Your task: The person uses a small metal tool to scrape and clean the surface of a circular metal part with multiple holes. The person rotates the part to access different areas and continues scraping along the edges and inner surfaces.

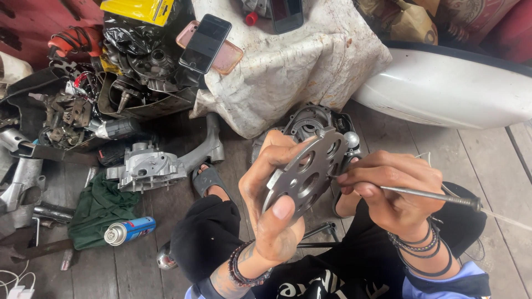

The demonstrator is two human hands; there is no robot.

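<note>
My left hand (272, 194) grips a round grey metal plate (308, 173) with several holes, held upright in front of me, thumb over its lower rim. My right hand (394, 188) pinches a thin metal rod-like tool (429, 195), its tip touching the plate's right side. Just behind the plate on the floor stands a dark engine casing (310, 119), partly hidden. Both wrists wear bead bracelets.
A silver engine crankcase (145, 166) lies at left beside a green rag (100, 207) and a blue spray can (130, 230). Metal parts fill a tray (141, 83). Two phones (206, 43) rest on a white sack (299, 61). A white body panel (449, 88) lies at right.
</note>
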